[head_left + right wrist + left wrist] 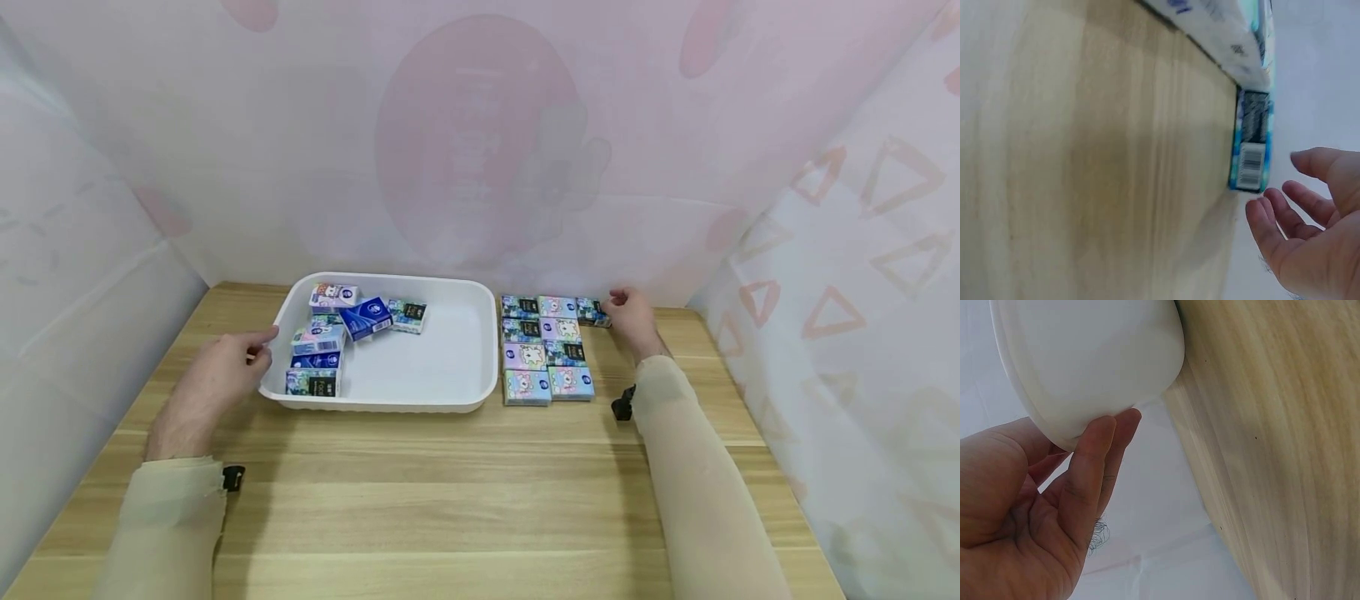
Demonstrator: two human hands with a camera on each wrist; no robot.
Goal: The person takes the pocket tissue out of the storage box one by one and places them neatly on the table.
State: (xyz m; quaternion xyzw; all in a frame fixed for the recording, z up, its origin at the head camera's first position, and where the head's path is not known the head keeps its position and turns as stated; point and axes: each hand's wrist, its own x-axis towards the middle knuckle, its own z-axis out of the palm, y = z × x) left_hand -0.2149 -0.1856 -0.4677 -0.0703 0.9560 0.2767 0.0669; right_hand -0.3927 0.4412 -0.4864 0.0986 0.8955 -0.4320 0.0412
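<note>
My left hand point(217, 379) pinches the left rim of a white plastic tray point(412, 407); in the left wrist view its fingers point(1088, 469) lie against the tray's outer wall. Inside the tray, pocket tissue packs lie mostly along the left side, among them a dark blue pack point(366, 318) tilted over others and a dark floral pack point(407, 316) nearer the middle. My right hand point(633, 323), holding nothing, is at the right end of another dark floral tissue pack point(592, 312). In the right wrist view its relaxed fingers are just off that pack's barcoded end point(1250, 165).
Right of the tray, several tissue packs lie flat in two columns, including a pink and blue pack point(572, 382) at the front. The wooden table point(435, 500) extends toward me. A pale printed backdrop point(337, 167) stands behind and at both sides.
</note>
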